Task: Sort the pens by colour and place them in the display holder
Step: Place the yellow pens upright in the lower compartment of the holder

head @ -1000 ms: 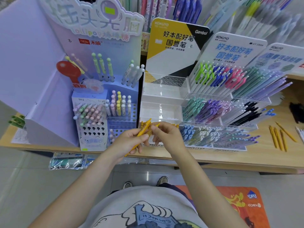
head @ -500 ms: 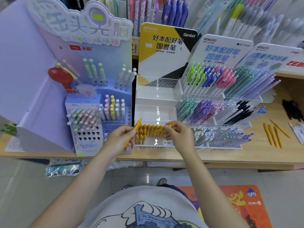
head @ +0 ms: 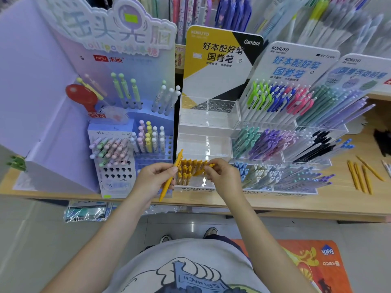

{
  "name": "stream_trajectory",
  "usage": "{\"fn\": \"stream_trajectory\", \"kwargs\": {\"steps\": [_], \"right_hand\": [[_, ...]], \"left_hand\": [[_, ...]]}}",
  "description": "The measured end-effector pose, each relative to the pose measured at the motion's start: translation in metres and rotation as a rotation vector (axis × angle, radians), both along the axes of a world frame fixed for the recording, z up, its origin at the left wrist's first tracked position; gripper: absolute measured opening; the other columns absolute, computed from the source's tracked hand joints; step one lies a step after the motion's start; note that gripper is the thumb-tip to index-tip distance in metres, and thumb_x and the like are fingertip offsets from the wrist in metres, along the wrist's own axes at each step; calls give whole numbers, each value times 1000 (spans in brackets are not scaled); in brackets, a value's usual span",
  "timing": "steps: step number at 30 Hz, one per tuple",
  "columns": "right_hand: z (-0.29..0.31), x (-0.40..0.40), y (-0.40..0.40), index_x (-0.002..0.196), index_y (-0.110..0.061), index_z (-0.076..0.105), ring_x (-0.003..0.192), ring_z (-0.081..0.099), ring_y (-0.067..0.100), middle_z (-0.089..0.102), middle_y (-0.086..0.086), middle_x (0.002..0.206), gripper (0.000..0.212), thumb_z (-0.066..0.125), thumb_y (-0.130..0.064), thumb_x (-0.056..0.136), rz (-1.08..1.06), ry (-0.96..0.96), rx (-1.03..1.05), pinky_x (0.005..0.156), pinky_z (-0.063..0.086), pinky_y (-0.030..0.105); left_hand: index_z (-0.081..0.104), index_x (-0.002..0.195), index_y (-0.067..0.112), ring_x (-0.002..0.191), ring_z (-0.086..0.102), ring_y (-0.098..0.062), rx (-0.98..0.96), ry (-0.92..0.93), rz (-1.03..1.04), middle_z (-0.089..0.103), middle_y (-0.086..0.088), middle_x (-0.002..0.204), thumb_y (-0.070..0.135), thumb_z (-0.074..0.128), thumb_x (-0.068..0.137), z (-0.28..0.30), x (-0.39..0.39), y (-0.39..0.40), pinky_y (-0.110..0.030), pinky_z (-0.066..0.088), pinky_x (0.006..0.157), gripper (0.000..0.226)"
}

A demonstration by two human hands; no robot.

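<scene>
The clear tiered display holder [head: 208, 115] stands under a yellow Kokuyo sign; its front tier holds several yellow pens [head: 188, 170]. My left hand [head: 153, 178] grips a yellow pen [head: 171, 176] that slants from upper right to lower left, just left of that tier. Over the same tier, my right hand [head: 222, 176] pinches another yellow pen [head: 204, 169], its end pointing left above the stored pens. The two upper tiers of this holder hold no pens. Several loose yellow pens [head: 360, 175] lie on the wooden counter at the right.
A purple lollipop-pen stand [head: 131, 144] sits left of the holder. To the right, more clear holders [head: 285, 144] carry green, blue, pink, purple and black pens. The counter edge [head: 275, 205] runs in front of me. An orange mat [head: 306, 263] lies on the floor.
My hands drew apart after meeting in front of the tier. The right hand carried one yellow pen over the front tier; the left kept its pen at the tier's left side.
</scene>
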State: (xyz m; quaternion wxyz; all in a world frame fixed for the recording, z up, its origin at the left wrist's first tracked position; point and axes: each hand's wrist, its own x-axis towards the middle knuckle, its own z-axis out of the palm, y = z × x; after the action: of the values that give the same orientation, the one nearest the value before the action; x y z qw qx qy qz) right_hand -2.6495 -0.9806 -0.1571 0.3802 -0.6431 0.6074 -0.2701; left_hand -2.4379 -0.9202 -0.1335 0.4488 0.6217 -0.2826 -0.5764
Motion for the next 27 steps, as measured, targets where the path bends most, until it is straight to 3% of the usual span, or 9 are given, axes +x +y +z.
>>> {"fn": "stream_trajectory", "kwargs": {"steps": [7, 18, 22, 24, 27], "right_hand": [[-2, 7, 0, 109, -13, 70, 65, 68, 7, 69, -3, 77, 19, 69, -20, 92, 81, -11, 36, 74, 59, 39], [-5, 24, -4, 101, -12, 73, 69, 68, 15, 66, -8, 74, 12, 70, -17, 90, 125, -2, 31, 75, 59, 41], [20, 21, 1, 96, -9, 73, 62, 65, 26, 70, 12, 72, 13, 63, -17, 95, 23, -258, 130, 62, 58, 38], [37, 21, 3, 98, -6, 73, 62, 62, 26, 69, 11, 70, 15, 62, -17, 96, 22, -424, 205, 59, 55, 34], [51, 18, 6, 99, -1, 72, 59, 59, 15, 65, 2, 62, 14, 63, -11, 95, 36, -479, 222, 58, 51, 28]], "left_hand": [[74, 100, 10, 67, 67, -22, 24, 28, 15, 70, -9, 73, 17, 70, 91, 4, 0, -3, -39, 62, 72, 12], [74, 103, 8, 72, 69, -21, 48, 36, -9, 73, -5, 78, 14, 69, 91, 6, 0, -2, -36, 61, 72, 14], [74, 104, 9, 73, 69, -19, 25, 34, -46, 73, -3, 79, 14, 69, 91, 7, -5, -5, -29, 59, 68, 14], [75, 103, 10, 73, 69, -18, 7, 6, -118, 74, -5, 80, 14, 70, 91, 8, -12, -9, -28, 58, 68, 14], [75, 102, 13, 77, 71, -19, -10, -11, -226, 74, -10, 90, 15, 72, 89, 11, -32, -14, -26, 57, 69, 14]]}}
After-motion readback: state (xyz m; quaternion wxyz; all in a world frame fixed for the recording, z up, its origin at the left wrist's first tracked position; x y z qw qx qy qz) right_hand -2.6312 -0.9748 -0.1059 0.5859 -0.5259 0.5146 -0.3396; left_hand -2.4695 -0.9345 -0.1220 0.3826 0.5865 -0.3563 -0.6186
